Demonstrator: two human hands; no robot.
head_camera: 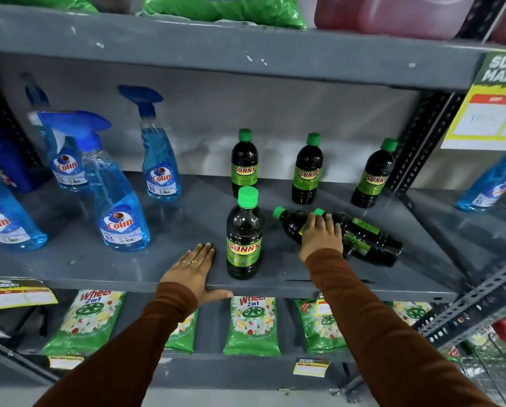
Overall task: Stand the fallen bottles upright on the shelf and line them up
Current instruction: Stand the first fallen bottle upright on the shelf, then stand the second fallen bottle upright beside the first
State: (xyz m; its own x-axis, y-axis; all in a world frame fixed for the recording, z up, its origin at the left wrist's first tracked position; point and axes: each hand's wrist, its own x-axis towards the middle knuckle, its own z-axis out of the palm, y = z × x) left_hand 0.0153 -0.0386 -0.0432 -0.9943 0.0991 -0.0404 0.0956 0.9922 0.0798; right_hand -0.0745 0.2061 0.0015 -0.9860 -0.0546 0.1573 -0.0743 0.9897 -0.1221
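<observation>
Dark Sunny bottles with green caps stand on the grey shelf (163,259). One upright bottle (243,233) is near the front edge; three more stand at the back: left (244,163), middle (307,168), right (373,174). Two bottles lie on their sides, caps pointing left: a near one (290,223) and one behind it (372,239). My right hand (320,235) lies over the near fallen bottle, fingers wrapped on its body. My left hand (194,270) rests flat on the shelf's front edge, left of the front upright bottle, holding nothing.
Blue Colin spray bottles (119,207) stand on the shelf's left half. A perforated upright post (422,136) bounds the shelf at the right, with a yellow price sign (492,113). The upper shelf (216,51) hangs overhead. Green Wheel packets (253,324) lie below.
</observation>
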